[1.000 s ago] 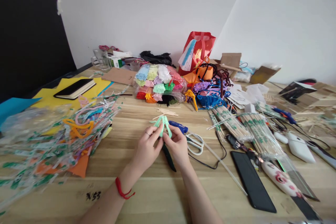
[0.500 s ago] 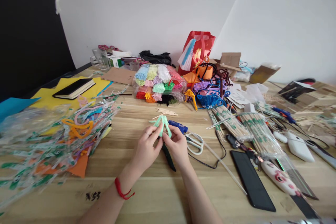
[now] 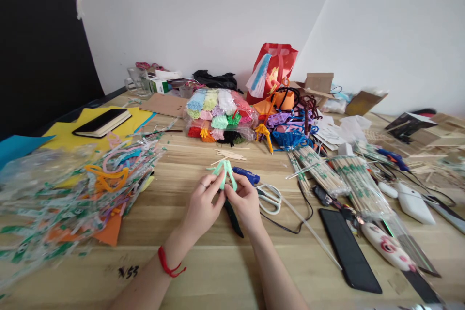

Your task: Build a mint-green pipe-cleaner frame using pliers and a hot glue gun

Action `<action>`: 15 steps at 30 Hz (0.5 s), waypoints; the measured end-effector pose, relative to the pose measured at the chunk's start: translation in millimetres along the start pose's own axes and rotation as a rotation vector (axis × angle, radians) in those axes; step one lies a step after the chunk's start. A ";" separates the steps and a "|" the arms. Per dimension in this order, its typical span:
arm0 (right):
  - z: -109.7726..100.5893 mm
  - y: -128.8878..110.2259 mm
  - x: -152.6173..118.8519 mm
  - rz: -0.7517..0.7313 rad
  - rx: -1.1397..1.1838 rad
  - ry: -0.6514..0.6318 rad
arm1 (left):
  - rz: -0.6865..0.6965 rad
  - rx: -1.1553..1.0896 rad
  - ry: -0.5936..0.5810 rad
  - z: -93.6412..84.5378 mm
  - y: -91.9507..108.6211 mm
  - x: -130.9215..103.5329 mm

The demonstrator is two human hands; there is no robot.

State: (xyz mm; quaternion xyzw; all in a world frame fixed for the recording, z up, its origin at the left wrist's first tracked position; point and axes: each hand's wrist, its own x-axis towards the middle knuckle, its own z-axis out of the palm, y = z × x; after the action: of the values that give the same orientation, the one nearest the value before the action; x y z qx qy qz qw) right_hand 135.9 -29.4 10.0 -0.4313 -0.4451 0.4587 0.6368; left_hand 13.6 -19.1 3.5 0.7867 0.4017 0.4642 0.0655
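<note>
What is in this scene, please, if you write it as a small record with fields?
left hand: fingers hold the mint-green piece; red bracelet on wrist
right hand: fingers pinch the same piece
right of hands: white-handled scissors, black phone
left side: black notebook on yellow paper
back: red bag, clear pack of coloured bundles
surface: wood-grain table

One mint-green shape, one pair of white-handled scissors. One phone, one notebook (black-covered), one red bag.
</note>
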 end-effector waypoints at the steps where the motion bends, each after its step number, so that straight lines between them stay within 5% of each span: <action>1: 0.2 -0.3 0.0 -0.002 -0.001 0.002 | -0.003 -0.001 -0.002 -0.1 0.0 0.0; 15: -0.5 1.3 0.3 -0.006 0.002 -0.002 | 0.005 -0.002 0.005 0.1 -0.1 -0.1</action>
State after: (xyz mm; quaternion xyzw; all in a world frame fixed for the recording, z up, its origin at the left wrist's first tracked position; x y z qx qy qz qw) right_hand 136.2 -28.9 8.8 -0.4290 -0.4464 0.4576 0.6382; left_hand 13.6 -19.1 3.2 0.7864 0.3996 0.4667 0.0641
